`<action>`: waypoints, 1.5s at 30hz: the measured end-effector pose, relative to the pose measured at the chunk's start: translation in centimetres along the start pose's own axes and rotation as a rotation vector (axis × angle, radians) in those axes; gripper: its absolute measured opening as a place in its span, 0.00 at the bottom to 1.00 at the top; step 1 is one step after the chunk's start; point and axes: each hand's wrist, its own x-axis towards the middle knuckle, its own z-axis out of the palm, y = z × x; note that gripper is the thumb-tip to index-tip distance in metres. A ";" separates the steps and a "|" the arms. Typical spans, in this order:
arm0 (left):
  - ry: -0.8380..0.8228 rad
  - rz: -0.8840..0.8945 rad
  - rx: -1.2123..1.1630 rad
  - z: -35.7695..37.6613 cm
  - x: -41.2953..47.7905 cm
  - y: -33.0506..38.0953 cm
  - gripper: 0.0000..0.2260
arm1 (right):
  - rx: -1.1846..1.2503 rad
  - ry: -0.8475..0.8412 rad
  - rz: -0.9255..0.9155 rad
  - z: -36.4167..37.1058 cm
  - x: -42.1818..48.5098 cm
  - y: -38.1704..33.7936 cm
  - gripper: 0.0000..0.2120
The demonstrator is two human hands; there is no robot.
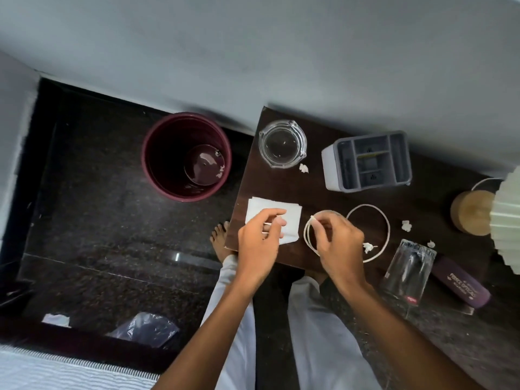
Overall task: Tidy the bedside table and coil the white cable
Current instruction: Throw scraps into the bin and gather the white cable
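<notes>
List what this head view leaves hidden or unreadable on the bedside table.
- Thin white cable: part of its loops hidden under the right hand, head view.
- Pleated cream lampshade: cut off by the right frame edge; covers part of the round wooden base.
- Dark purple case: lettering too blurred to read.
- Grey plastic organiser: compartments too dark to tell contents.

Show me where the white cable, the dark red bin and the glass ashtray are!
white cable [365, 205], head view, top arc of the big loop.
dark red bin [163, 161], head view, inner left wall.
glass ashtray [282, 144], head view, clear bottom.
</notes>
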 end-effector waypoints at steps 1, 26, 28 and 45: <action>-0.011 -0.048 -0.079 -0.2 0.3 0.5 0.10 | 0.067 0.005 0.024 -0.1 0.3 -1.3 0.03; 0.409 -0.239 -0.258 -11.8 14.0 -1.6 0.04 | 0.241 0.219 0.442 6.3 8.0 -6.5 0.17; 0.475 -0.271 -0.176 -12.6 15.4 -2.7 0.06 | 0.210 0.239 0.437 7.0 8.6 -6.4 0.16; 0.519 -0.306 -0.122 -14.3 16.5 -3.7 0.08 | -0.114 0.066 0.353 7.4 8.4 -5.1 0.06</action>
